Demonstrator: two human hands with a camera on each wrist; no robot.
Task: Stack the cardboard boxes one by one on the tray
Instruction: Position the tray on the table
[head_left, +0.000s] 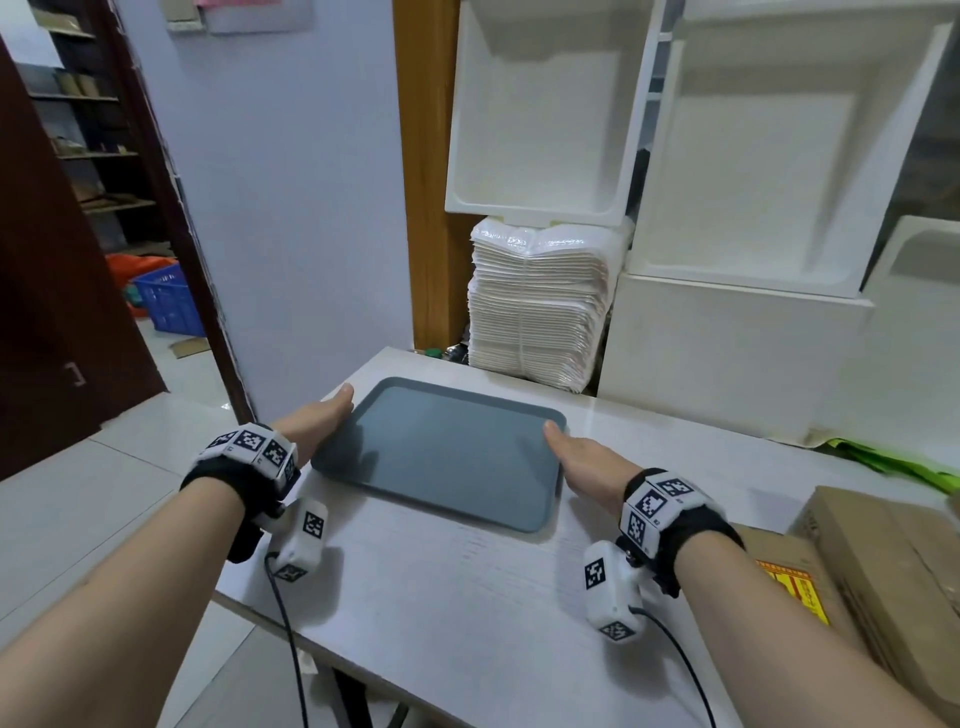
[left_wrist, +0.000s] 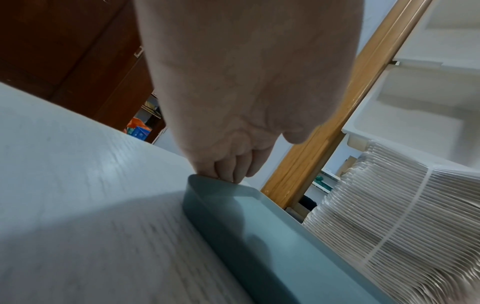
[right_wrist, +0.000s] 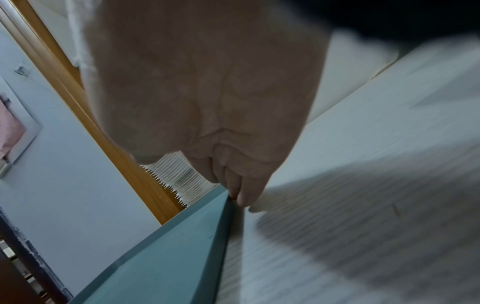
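A grey-blue tray (head_left: 447, 447) lies flat on the white table (head_left: 467, 597) with nothing on it. My left hand (head_left: 324, 415) lies along the tray's left edge, fingers straight, and its fingertips (left_wrist: 223, 170) touch the far left corner of the tray (left_wrist: 272, 246). My right hand (head_left: 576, 457) lies against the right edge the same way, its fingertips (right_wrist: 244, 195) at the rim of the tray (right_wrist: 168, 257). Neither hand curls round the rim. Brown cardboard boxes (head_left: 883, 561) sit at the table's near right; one (head_left: 779, 566) carries a yellow and red label.
A tall stack of white packets (head_left: 535, 301) stands just behind the tray, with white foam boxes (head_left: 727, 338) beside and above it. Something green (head_left: 883, 457) lies at the right. The table's left edge is near my left hand; beyond it are a doorway and a blue crate (head_left: 169, 299).
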